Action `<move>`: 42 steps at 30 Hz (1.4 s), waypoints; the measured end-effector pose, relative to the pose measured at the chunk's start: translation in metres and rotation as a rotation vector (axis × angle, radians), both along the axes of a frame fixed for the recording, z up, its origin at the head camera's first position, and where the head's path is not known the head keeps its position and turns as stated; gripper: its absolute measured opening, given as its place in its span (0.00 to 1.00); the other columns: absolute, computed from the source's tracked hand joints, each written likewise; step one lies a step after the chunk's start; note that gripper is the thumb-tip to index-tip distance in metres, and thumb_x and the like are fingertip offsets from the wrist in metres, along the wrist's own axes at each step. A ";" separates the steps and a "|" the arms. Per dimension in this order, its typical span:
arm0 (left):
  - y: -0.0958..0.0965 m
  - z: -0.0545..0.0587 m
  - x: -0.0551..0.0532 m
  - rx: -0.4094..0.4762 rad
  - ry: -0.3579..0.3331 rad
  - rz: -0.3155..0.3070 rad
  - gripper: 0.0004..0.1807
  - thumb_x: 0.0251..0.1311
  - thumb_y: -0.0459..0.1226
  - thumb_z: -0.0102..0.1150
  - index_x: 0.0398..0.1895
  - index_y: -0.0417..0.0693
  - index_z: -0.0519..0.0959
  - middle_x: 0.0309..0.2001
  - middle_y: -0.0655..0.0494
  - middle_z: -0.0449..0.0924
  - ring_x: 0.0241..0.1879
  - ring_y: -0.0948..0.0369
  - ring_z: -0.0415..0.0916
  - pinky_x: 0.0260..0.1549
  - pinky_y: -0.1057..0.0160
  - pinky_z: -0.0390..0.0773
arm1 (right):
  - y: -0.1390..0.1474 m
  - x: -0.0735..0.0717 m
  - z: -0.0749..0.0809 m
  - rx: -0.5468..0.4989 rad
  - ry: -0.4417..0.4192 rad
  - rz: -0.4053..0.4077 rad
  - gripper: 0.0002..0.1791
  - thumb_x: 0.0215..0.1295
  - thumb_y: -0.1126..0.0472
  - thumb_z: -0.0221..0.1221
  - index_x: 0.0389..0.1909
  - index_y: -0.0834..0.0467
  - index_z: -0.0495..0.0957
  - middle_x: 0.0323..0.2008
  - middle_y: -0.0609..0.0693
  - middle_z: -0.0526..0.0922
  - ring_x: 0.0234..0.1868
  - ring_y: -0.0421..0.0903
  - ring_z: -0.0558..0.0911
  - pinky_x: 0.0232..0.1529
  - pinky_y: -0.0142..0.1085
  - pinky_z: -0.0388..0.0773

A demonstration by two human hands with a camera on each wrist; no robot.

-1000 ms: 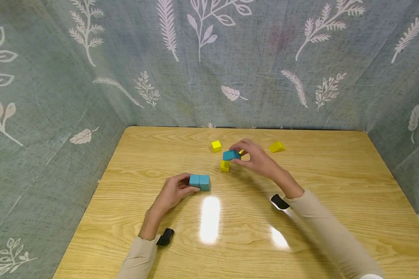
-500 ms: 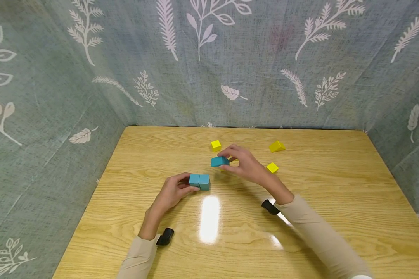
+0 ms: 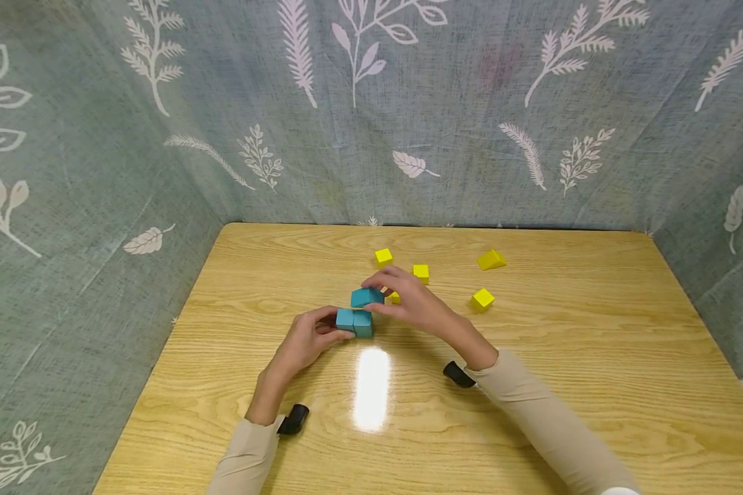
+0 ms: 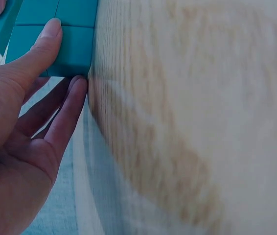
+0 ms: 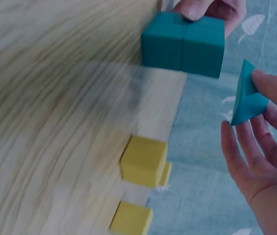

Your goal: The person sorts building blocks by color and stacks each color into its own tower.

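Note:
My left hand (image 3: pixel 306 338) grips a small stack of blue cubes (image 3: pixel 354 322) on the table from its left side. In the left wrist view the thumb lies along one face of the blue cubes (image 4: pixel 75 49), where seams mark two layers and two columns. My right hand (image 3: pixel 417 302) pinches a blue triangular block (image 3: pixel 365 298) by its ends, just behind and above the stack. The right wrist view shows a gap between this triangular block (image 5: pixel 248 100) and the stacked cubes (image 5: pixel 182 44).
Yellow cubes stand on the wooden table (image 3: pixel 532 399): one at the back (image 3: pixel 383 257), another yellow cube (image 3: pixel 421 273) beyond my right hand, a third yellow cube (image 3: pixel 482 300) by the forearm. A fourth is partly hidden. A yellow triangular block (image 3: pixel 491 259) lies back right. Patterned curtains (image 3: pixel 371 137) surround the table.
My right hand has carried the blue triangular block left and toward me, from over the yellow cubes to the blue stack. The left hand has stayed still on the cubes.

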State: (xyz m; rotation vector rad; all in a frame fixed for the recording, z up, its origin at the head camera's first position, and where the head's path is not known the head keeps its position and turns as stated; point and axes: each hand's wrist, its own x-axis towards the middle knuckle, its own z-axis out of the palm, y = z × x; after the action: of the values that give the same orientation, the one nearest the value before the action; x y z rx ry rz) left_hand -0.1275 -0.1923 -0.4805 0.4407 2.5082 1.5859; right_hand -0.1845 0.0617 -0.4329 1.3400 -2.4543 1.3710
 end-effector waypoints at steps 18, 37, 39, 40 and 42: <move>0.000 0.000 -0.001 0.041 0.020 -0.029 0.17 0.61 0.28 0.70 0.54 0.40 0.83 0.49 0.44 0.84 0.51 0.48 0.84 0.51 0.62 0.84 | -0.022 0.012 -0.008 0.101 -0.018 0.047 0.18 0.68 0.61 0.69 0.55 0.63 0.82 0.49 0.56 0.80 0.46 0.48 0.79 0.47 0.46 0.84; 0.000 0.001 0.000 -0.059 0.035 -0.024 0.32 0.61 0.32 0.72 0.68 0.37 0.73 0.52 0.42 0.81 0.49 0.49 0.83 0.49 0.60 0.85 | -0.018 0.015 -0.009 0.088 -0.034 0.038 0.25 0.68 0.57 0.69 0.61 0.65 0.78 0.54 0.55 0.80 0.53 0.49 0.80 0.53 0.46 0.82; 0.000 0.005 0.002 -0.094 0.039 -0.011 0.35 0.60 0.35 0.74 0.70 0.37 0.71 0.52 0.42 0.81 0.49 0.49 0.84 0.49 0.57 0.85 | -0.014 0.016 -0.009 0.074 -0.043 0.031 0.25 0.68 0.57 0.69 0.61 0.65 0.78 0.54 0.56 0.80 0.54 0.51 0.79 0.54 0.49 0.82; 0.000 0.007 0.002 -0.108 0.042 0.001 0.36 0.60 0.36 0.74 0.70 0.38 0.71 0.52 0.43 0.81 0.49 0.50 0.84 0.49 0.55 0.85 | -0.012 0.016 -0.008 0.063 -0.046 0.028 0.25 0.68 0.57 0.69 0.60 0.65 0.78 0.54 0.56 0.80 0.54 0.52 0.80 0.55 0.49 0.81; 0.000 0.011 0.004 -0.134 0.068 0.018 0.37 0.60 0.39 0.75 0.70 0.38 0.71 0.53 0.43 0.80 0.50 0.49 0.83 0.50 0.51 0.85 | -0.008 0.017 -0.007 0.035 -0.054 0.027 0.24 0.68 0.58 0.69 0.59 0.65 0.79 0.53 0.58 0.80 0.53 0.54 0.80 0.54 0.52 0.81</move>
State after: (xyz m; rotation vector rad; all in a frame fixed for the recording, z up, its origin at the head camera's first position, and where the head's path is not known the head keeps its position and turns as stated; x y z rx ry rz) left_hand -0.1230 -0.1921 -0.4691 0.4636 2.6555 1.4202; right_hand -0.1673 0.0534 -0.4395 1.3662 -2.5146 1.3948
